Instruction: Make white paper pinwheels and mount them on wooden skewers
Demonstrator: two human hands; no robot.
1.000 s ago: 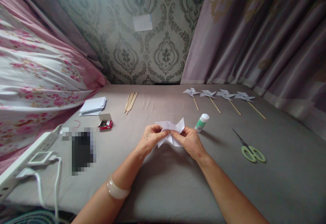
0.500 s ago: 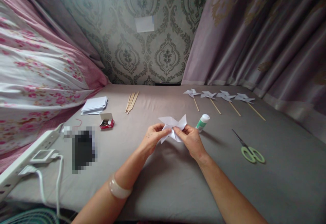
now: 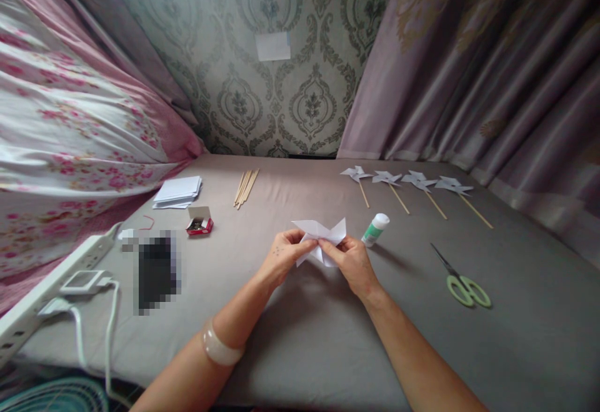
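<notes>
A white paper pinwheel [image 3: 328, 232] with folded blades is held above the table between both hands. My left hand [image 3: 285, 252] grips its left side, the thumb pressed near the centre. From the other side my right hand [image 3: 351, 259] pinches it, its thumb also at the centre, so the middle is partly hidden. No stick shows on this pinwheel. Close beyond my right hand stands a glue stick [image 3: 374, 231] with a white cap and green label. Scissors [image 3: 462, 281] with green handles lie farther right.
Several finished pinwheels [image 3: 419, 180] on sticks lie at the back right. Wooden sticks [image 3: 246, 188], a paper stack [image 3: 177, 193] and an open red box [image 3: 200, 224] of small items sit at the left. A power strip [image 3: 56, 293] with cables lines the left edge, near a blurred dark object [image 3: 158, 272].
The thumbs have shifted slightly at the pinwheel's centre, and the paper has tilted a little. The whole view has drifted slightly; the things on the table stay put.
</notes>
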